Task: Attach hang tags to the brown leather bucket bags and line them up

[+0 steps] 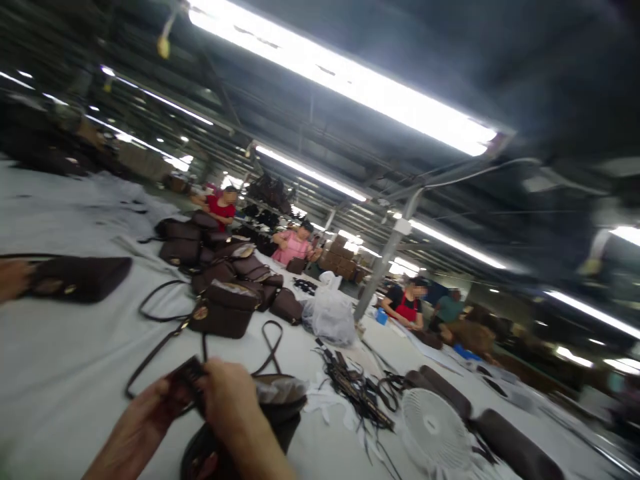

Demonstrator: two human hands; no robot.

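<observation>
My left hand (153,403) and my right hand (227,393) are close together at the lower left, both closed on a short dark brown strap piece (187,375). The picture is blurred here, so its exact shape is hard to make out. Below and partly behind my right wrist stands a dark brown handbag (287,421), its top open on a grey lining (280,389). A thin bag strap (271,347) rises behind it. Just beyond my hands, another brown handbag (223,317) with a round gold-coloured emblem sits on the white tabletop (65,380).
Several brown bags (235,267) are piled farther back, beside a clear plastic bag (333,310). Loose dark straps (353,383) and a white fan (434,427) lie to the right. At the left edge, another person's hand (13,279) touches a brown bag (87,277). Several co-workers sit beyond.
</observation>
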